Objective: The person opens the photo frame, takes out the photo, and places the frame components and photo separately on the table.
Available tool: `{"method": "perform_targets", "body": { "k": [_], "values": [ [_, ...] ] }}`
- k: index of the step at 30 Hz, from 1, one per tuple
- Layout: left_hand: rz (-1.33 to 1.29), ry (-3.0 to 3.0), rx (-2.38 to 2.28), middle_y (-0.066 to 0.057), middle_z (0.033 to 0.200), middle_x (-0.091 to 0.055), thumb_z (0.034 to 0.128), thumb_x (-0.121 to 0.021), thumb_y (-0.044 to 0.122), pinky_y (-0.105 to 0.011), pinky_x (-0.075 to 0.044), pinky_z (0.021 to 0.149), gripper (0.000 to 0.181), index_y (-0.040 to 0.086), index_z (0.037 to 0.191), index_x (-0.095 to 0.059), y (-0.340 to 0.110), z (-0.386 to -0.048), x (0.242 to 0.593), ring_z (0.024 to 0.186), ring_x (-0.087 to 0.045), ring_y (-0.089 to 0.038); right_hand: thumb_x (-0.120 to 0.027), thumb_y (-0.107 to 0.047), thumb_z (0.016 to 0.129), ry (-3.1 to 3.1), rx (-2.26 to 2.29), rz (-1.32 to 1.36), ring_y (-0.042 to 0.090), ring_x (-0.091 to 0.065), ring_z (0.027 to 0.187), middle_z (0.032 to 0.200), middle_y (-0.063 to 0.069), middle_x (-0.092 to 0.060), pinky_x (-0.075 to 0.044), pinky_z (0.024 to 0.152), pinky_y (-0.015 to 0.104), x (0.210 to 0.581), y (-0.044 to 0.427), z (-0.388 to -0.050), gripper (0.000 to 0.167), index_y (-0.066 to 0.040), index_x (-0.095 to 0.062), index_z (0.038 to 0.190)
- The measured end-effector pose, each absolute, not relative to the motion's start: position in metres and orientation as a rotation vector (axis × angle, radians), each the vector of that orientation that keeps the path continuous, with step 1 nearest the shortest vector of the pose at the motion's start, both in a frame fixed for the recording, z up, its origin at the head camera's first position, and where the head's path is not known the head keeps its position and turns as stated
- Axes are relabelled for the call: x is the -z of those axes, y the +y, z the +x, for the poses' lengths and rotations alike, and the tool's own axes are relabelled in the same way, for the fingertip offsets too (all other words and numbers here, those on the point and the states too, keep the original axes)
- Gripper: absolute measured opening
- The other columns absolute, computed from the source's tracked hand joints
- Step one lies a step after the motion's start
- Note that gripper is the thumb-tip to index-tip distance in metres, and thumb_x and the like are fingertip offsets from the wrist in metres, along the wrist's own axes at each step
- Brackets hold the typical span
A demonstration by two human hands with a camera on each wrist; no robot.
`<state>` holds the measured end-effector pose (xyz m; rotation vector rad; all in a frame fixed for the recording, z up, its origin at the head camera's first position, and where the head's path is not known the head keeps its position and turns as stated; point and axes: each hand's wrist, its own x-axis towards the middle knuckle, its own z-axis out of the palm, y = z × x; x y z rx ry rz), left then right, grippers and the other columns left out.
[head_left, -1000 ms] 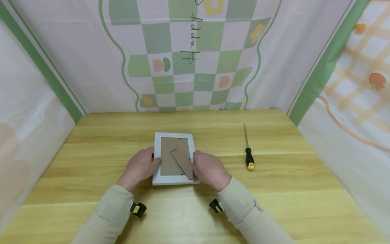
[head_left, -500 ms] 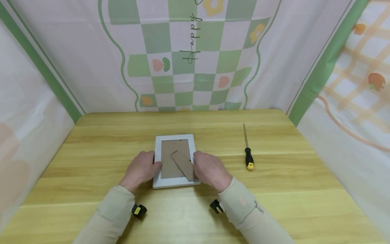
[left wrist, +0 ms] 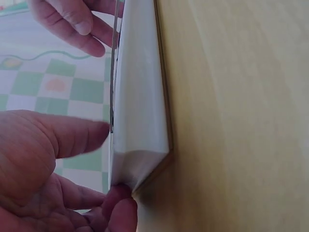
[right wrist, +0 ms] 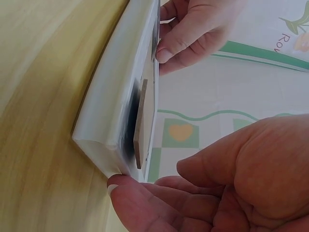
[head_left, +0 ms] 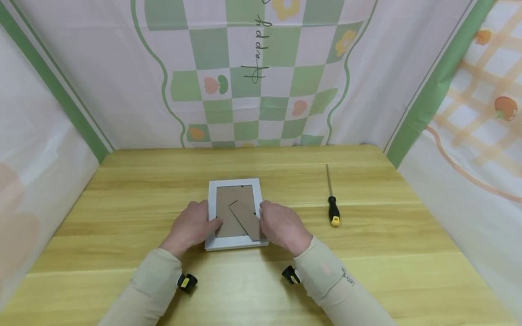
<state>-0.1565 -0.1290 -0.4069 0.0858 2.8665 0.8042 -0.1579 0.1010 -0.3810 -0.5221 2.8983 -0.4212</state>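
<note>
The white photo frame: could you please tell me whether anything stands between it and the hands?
Nothing visible does: the left hand and the right hand both touch the white photo frame directly. The screwdriver lies apart, to the right.

"What lies at right on the yellow-brown wood-grain table (head_left: 379,253)?"
"A black-and-yellow-handled screwdriver (head_left: 333,210) with a slim metal shaft, its tip toward the far edge."
"And behind?"
"A white fabric backdrop (head_left: 246,108) printed with green checks, flowers and a sideways 'Happy'; at right, an orange-plaid white curtain (head_left: 483,108)."

White picture frame (head_left: 234,213), brown back (head_left: 225,216) up
</note>
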Motion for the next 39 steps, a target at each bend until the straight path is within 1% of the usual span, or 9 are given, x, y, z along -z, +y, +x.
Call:
{"method": "perform_targets", "body": {
  "k": [4,7,11,14,17,19,21,29,39],
  "values": [
    [0.097,2.871,-0.772,-0.018,0.105,-0.067,0.0894,-0.078,0.04,-0.042,-0.055,0.072,0.056,-0.002,0.123,-0.062,-0.125,-0.151,0.404,0.086,-0.062,-0.026,-0.046,-0.009,0.108,2.882,0.43,-0.503,0.016,-0.051,0.057,0.068,0.003,-0.055,-0.046,0.051,0.03,0.381,0.101,-0.158,0.022,-0.006,-0.06,0.092],
    [0.093,2.869,-0.724,-0.031,0.13,-0.061,0.0832,-0.083,0.051,-0.054,-0.056,0.09,0.091,-0.01,0.142,-0.05,-0.123,-0.147,0.403,0.107,-0.064,-0.038,-0.045,-0.01,0.109,2.874,0.432,-0.487,0.017,-0.053,0.059,0.069,0.003,-0.056,-0.047,0.053,0.031,0.381,0.102,-0.159,0.022,-0.007,-0.06,0.094],
    [0.102,2.862,-0.692,-0.035,0.155,-0.042,0.0782,-0.085,0.058,-0.06,-0.045,0.11,0.12,-0.014,0.157,-0.029,-0.12,-0.144,0.404,0.134,-0.051,-0.052,-0.044,-0.011,0.109,2.885,0.422,-0.49,0.017,-0.053,0.061,0.07,0.002,-0.056,-0.048,0.056,0.032,0.381,0.106,-0.16,0.022,-0.006,-0.061,0.095],
    [0.126,2.871,-0.656,-0.033,0.161,-0.035,0.0756,-0.086,0.061,-0.061,-0.043,0.112,0.124,-0.013,0.157,-0.028,-0.119,-0.144,0.405,0.138,-0.047,-0.056,-0.045,-0.01,0.108,2.892,0.421,-0.495,0.022,-0.061,0.068,0.079,0.008,-0.064,-0.054,0.062,0.036,0.38,0.111,-0.162,0.021,-0.001,-0.064,0.104],
    [0.154,2.877,-0.618,-0.033,0.163,-0.032,0.075,-0.086,0.062,-0.061,-0.044,0.111,0.124,-0.012,0.157,-0.031,-0.119,-0.144,0.406,0.138,-0.046,-0.058,-0.045,-0.011,0.107,2.904,0.433,-0.474,0.032,-0.072,0.094,0.108,0.019,-0.074,-0.06,0.081,0.045,0.378,0.119,-0.165,0.03,0.005,-0.064,0.124],
    [0.165,2.874,-0.598,-0.033,0.163,-0.032,0.0757,-0.085,0.063,-0.06,-0.045,0.111,0.123,-0.012,0.157,-0.032,-0.119,-0.144,0.406,0.137,-0.046,-0.057,-0.044,-0.012,0.107,2.904,0.453,-0.446,0.037,-0.07,0.113,0.13,0.023,-0.069,-0.057,0.095,0.05,0.375,0.126,-0.166,0.038,0.007,-0.058,0.137],
    [0.168,2.869,-0.591,-0.033,0.162,-0.033,0.0761,-0.085,0.064,-0.059,-0.045,0.111,0.122,-0.012,0.156,-0.032,-0.12,-0.144,0.406,0.137,-0.046,-0.057,-0.044,-0.014,0.107,2.905,0.471,-0.413,0.037,-0.067,0.12,0.14,0.024,-0.064,-0.054,0.102,0.052,0.372,0.133,-0.169,0.043,0.007,-0.053,0.144],
    [0.171,2.857,-0.604,-0.033,0.161,-0.036,0.077,-0.084,0.064,-0.058,-0.044,0.112,0.123,-0.012,0.157,-0.031,-0.119,-0.143,0.406,0.138,-0.047,-0.054,-0.054,-0.021,0.106,2.964,0.403,-0.301,0.027,-0.068,0.086,0.129,0.026,-0.069,-0.058,0.078,0.048,0.366,0.165,-0.177,0.051,0.005,-0.049,0.148],
    [0.164,2.861,-0.617,-0.033,0.161,-0.036,0.0771,-0.085,0.063,-0.058,-0.043,0.113,0.122,-0.012,0.157,-0.031,-0.119,-0.142,0.406,0.14,-0.046,-0.054,-0.057,-0.023,0.1,3.074,0.292,-0.105,0.052,-0.068,0.093,0.112,0.038,-0.066,-0.057,0.072,0.059,0.37,0.205,-0.188,0.056,0.012,-0.048,0.143]
  ]
}}
